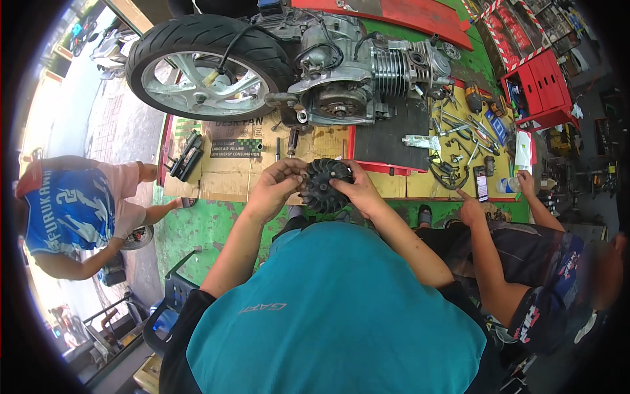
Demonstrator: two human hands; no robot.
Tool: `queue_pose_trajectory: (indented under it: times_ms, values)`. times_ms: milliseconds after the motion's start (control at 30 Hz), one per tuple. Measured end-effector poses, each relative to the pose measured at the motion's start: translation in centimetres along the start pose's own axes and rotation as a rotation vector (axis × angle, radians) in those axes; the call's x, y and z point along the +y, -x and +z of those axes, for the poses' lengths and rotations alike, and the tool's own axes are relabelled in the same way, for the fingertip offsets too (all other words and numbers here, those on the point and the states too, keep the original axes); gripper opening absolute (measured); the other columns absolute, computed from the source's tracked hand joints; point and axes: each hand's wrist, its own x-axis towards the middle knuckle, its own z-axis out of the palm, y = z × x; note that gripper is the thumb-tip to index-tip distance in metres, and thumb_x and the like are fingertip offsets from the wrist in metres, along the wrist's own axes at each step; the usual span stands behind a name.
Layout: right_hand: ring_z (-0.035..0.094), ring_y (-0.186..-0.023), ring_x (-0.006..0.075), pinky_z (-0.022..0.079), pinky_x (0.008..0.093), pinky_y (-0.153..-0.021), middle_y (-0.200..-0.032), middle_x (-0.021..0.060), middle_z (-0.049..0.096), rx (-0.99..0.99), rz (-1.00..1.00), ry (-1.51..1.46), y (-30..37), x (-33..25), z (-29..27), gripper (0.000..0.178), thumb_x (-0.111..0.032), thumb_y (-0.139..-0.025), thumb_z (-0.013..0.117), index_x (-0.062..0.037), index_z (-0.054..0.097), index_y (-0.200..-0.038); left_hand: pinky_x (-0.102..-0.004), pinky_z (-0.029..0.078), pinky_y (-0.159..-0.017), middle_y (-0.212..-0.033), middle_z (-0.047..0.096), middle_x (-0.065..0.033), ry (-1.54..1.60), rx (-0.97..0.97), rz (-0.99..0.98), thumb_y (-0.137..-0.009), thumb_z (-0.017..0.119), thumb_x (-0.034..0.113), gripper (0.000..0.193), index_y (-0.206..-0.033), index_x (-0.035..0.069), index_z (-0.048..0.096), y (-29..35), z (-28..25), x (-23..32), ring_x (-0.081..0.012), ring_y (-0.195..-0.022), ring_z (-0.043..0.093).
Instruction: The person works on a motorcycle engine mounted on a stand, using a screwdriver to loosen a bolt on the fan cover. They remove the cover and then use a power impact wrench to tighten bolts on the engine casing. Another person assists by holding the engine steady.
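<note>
A round black cooling fan (pixel 317 201) with curved blades is held up in front of my chest, at the near edge of the workbench. My right hand (pixel 362 189) grips its right side, thumb across the face near the hub and fingers behind the rim. At its left rim my left hand (pixel 279 186) is closed, thumb and fingertips pinched against the blades. Just beyond stands a scooter engine (pixel 338 79) with a finned cylinder (pixel 392 71); the round opening in its near side shows a metal rotor (pixel 342 105).
A rear wheel (pixel 203 82) joins the engine at left. Flattened cardboard (pixel 230 167) covers the bench, with a black part (pixel 186 156) on it. Loose wrenches (pixel 467 131) and a phone (pixel 481 184) lie right, near a co-worker's hands (pixel 471 211). Another person (pixel 82 203) is at far left.
</note>
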Motion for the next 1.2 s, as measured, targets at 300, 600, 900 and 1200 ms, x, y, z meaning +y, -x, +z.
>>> queue_pose_trajectory:
  times_ms: [300,600,900,1200]
  values:
    - [0.062,-0.098,0.0150,0.050,0.0292,-0.089,-0.109,0.0083,0.064,-0.126,0.020,-0.075,0.2,-1.5,0.4,0.046,-0.004,-0.086,0.071,0.0004,0.052,-0.127,-0.0282,0.053,-0.078,-0.103,0.069,-0.0077,-0.644,-0.070,0.089,-0.092,0.059,-0.002,0.022,-0.113,-0.004,0.066,-1.8,1.3,1.7,-0.0116,-0.085,0.063]
    - [0.063,-0.101,0.0160,0.052,0.0290,-0.087,-0.113,0.0098,0.064,-0.146,0.079,-0.250,0.3,-1.6,0.7,0.047,-0.006,-0.086,0.072,-0.0005,0.053,-0.128,-0.0326,0.055,-0.073,-0.093,0.071,-0.0109,-1.199,-0.141,0.347,-0.081,0.072,0.001,0.014,-0.095,0.000,0.073,-2.7,4.0,3.2,-0.0203,-0.081,0.070]
    - [0.062,-0.104,0.0156,0.050,0.0293,-0.091,-0.113,0.0100,0.064,-0.129,-0.028,-0.135,0.6,-2.9,1.1,0.046,-0.006,-0.085,0.072,0.0008,0.053,-0.126,-0.0374,0.056,-0.081,-0.096,0.071,-0.0130,-1.312,-0.121,0.472,-0.078,0.072,-0.001,0.019,-0.096,0.002,0.075,-2.1,4.2,2.2,-0.0297,-0.090,0.069]
    - [0.062,-0.101,0.0154,0.051,0.0305,-0.089,-0.110,0.0104,0.063,-0.108,-0.137,-0.004,0.7,-2.7,1.6,0.050,-0.009,-0.084,0.073,0.0007,0.050,-0.127,-0.0384,0.054,-0.073,-0.084,0.070,-0.0139,-1.422,0.050,0.399,-0.077,0.074,0.008,0.016,-0.092,0.003,0.077,-1.4,5.4,2.2,-0.0311,-0.077,0.068]
